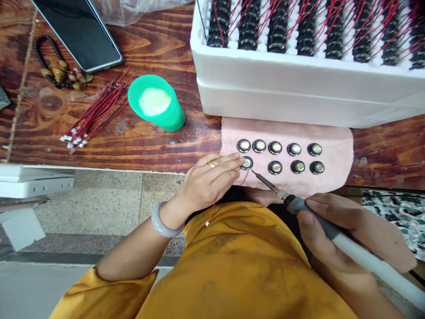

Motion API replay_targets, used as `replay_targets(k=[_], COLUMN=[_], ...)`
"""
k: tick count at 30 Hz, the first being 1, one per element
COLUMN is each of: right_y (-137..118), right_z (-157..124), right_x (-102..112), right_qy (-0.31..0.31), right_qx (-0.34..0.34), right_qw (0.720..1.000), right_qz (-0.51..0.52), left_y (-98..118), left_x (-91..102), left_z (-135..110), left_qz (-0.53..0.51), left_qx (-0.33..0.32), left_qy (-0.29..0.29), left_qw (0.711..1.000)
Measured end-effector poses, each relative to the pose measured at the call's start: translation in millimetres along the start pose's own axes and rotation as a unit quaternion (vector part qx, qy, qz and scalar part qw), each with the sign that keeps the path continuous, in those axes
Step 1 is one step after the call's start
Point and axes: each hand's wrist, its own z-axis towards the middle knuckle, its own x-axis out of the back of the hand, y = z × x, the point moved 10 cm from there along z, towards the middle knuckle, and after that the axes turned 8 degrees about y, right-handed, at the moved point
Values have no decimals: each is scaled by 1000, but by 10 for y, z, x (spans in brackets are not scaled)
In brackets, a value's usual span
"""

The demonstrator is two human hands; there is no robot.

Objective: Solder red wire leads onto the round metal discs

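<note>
My left hand lies at the near left of a pink cloth, fingers pressed together, the tips on a small round speaker. A red and black wire lead runs from there, its white plug hanging over the table edge. My right hand is closed round the handle of a soldering iron. The iron's tip is just right of that speaker, apart from it. Several more small black speakers sit in two rows on the cloth. What the left fingertips pinch is partly hidden.
A white foam box of stacked black speakers with red wires stands behind the cloth. To the left are a green cup, a bundle of red wire leads, a phone and a beaded bracelet.
</note>
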Motion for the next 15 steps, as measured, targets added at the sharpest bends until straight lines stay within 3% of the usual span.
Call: replay_targets(k=[5, 9, 15], right_y=[107, 142, 167], right_z=[-58, -100, -134], right_x=[251, 336, 507], right_qy=[96, 107, 172], right_qx=[-32, 15, 58], right_qw=[995, 994, 983], right_qz=[-6, -20, 24], left_y=[-16, -5, 67], left_x=[5, 9, 22], left_z=[-14, -11, 45], left_qz=[-5, -18, 10], left_qx=[1, -8, -4], left_qy=[-1, -6, -37], left_qw=[1000, 1000, 999])
